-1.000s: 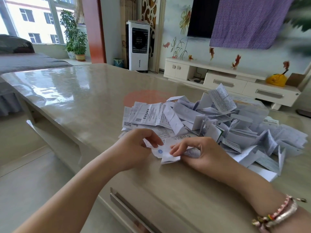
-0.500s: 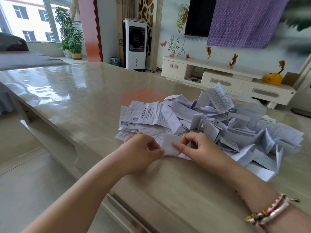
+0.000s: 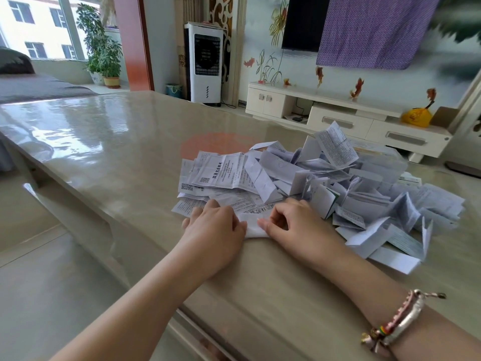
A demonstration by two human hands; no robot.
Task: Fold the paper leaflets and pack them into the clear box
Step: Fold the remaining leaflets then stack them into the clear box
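Both hands [image 3: 216,225] now press leaflet [image 3: 251,225] flat.

**Much of the fold lies out of sight**

The left hand [image 3: 213,225] covers the left part of the leaflet [image 3: 251,225], so its fingertips and the paper beneath cannot be seen. The clear box [image 3: 382,162] is largely buried behind the pile of leaflets [image 3: 325,183]; its contents are unclear. Print on most sheets is too small to read. The purple cloth [image 3: 374,29] is cut by the top edge.
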